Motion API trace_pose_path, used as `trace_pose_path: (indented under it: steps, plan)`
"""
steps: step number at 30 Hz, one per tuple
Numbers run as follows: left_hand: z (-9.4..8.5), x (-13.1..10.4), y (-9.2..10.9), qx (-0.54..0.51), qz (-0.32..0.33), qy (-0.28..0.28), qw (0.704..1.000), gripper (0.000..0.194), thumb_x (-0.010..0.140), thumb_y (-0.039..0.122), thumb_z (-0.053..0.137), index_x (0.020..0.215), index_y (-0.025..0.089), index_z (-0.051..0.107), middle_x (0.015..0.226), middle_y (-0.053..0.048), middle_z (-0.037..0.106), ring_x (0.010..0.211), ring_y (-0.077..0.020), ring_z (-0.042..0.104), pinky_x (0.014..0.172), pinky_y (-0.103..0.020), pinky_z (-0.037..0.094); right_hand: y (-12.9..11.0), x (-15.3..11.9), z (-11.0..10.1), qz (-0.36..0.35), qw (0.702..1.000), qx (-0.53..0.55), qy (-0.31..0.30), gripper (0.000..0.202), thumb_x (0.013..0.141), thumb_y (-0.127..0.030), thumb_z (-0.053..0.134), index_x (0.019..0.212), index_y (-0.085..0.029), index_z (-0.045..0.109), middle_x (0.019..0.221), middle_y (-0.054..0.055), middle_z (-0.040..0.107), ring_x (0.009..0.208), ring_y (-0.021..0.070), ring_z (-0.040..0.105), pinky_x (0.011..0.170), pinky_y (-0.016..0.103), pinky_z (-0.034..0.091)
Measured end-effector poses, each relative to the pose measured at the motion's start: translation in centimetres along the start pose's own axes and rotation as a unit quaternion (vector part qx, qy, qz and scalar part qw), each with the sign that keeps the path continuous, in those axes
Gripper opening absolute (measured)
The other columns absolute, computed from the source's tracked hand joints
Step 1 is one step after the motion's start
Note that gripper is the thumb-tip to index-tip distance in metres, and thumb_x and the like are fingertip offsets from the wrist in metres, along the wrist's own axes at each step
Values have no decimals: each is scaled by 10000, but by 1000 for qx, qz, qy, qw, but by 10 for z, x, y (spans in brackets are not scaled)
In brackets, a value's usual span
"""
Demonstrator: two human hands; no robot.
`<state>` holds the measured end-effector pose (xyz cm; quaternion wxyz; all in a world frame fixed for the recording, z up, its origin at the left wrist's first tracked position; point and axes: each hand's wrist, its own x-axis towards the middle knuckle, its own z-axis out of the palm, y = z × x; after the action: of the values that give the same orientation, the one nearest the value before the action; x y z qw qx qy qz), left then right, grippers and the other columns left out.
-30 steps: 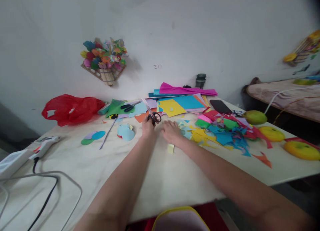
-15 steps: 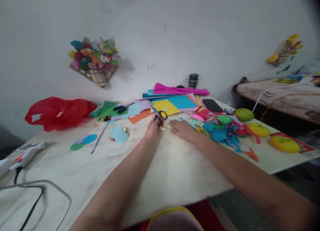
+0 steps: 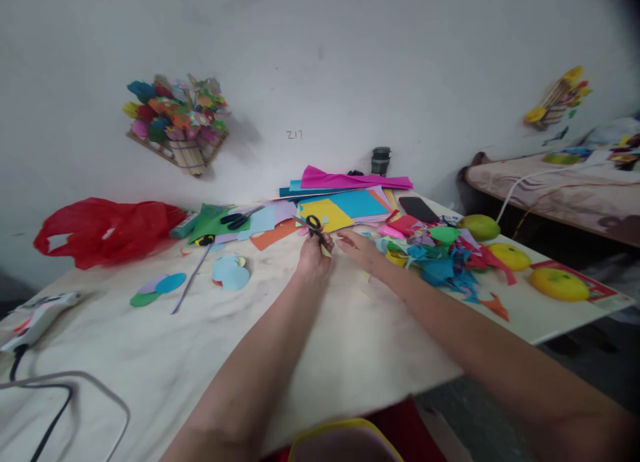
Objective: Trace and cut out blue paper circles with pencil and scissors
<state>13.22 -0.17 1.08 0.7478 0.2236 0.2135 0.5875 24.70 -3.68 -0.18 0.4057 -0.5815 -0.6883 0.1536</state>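
While the left hand holds a pair of dark-handled scissors over the worktop, the right hand is just beside it, palm down. The left fingers are curled narrowly around the lower part of the handles; whether any of them pass through the loops, I cannot tell. A small pale yellow piece shows against that same hand, apparently caught in the grip. The right fingers reach loosely toward the scissors, and it is too blurred to tell whether they pinch anything.

The blades point away and to the left, toward the yellow sheet and the orange paper. With 2 hands this near each other, handling looks safest with the tips turned away from the right fingers and the small piece steadied by its edge, since a light scrap could crease or slip under a firm squeeze.

The heaped scraps are to the right, near enough that a sleeve or forearm could drag them. The pale blue discs and the purple strip are to the left, well apart from the blades.
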Motion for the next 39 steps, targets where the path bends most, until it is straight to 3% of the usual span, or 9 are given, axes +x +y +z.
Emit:
trace_pose_path:
  steps: [3,7,12,16,22,25,30,35,39]
  plan:
    - [3,2,-1,-26,7,20,999,200,849,133,394,660,168,446,456,45,407,399,-65,407,460,-171,344,-19,-2,7,31,985,147,-85,404,786,-320,518,1179,-241,467,1123,53,578,832,141,605,680,275,507]
    - [6,-1,-2,-15,-7,45,999,214,822,179,438,608,168,454,549,5,523,480,-85,480,550,-214,403,-29,-1,18,106,973,201,-47,444,722,-288,601,1149,-229,491,917,41,619,647,123,597,485,227,500]
    - [6,-6,5,102,16,11,995,120,721,124,484,676,173,584,914,-30,638,854,-119,543,789,-259,379,-22,4,6,171,982,82,2,310,754,-162,519,1054,-161,597,817,50,648,463,97,558,473,244,477]
    - [0,-6,18,162,14,3,987,157,671,132,497,737,199,622,1121,-8,588,1065,-149,477,919,-316,299,-10,5,-22,81,981,-177,14,238,748,-154,493,895,-164,679,924,89,671,846,192,610,727,279,461]
    - [-20,-6,27,198,22,19,980,129,638,204,590,765,209,610,1102,-22,590,1105,-174,466,940,-318,289,-4,9,-55,87,957,-231,-151,220,712,-271,554,871,-211,694,916,30,686,826,177,608,680,221,445]
    - [-23,-7,18,191,1,27,981,127,653,177,573,774,194,607,1040,-39,601,1065,-169,494,925,-288,316,-6,15,-73,109,952,-280,-52,248,766,-286,483,871,-189,685,928,73,673,877,210,597,704,256,438]
    - [-14,-12,-5,172,-22,14,985,128,683,110,521,749,170,614,1003,-52,607,1037,-147,506,946,-257,310,12,25,-103,222,866,-447,22,331,725,-265,520,1013,-145,629,1048,177,606,996,304,548,774,373,411]
    - [3,-17,-29,140,-40,14,989,156,692,65,498,753,165,601,881,-40,633,975,-132,532,963,-251,302,38,33,-118,306,832,-453,-93,482,649,-291,612,1112,-168,562,1127,177,568,1035,318,527,802,432,396]
    - [17,-22,-50,90,-67,-1,994,168,699,34,479,755,138,599,901,-72,631,925,-138,562,919,-252,363,49,44,-117,291,852,-406,-161,451,620,-285,635,1058,-187,594,1047,145,616,934,275,583,725,358,436]
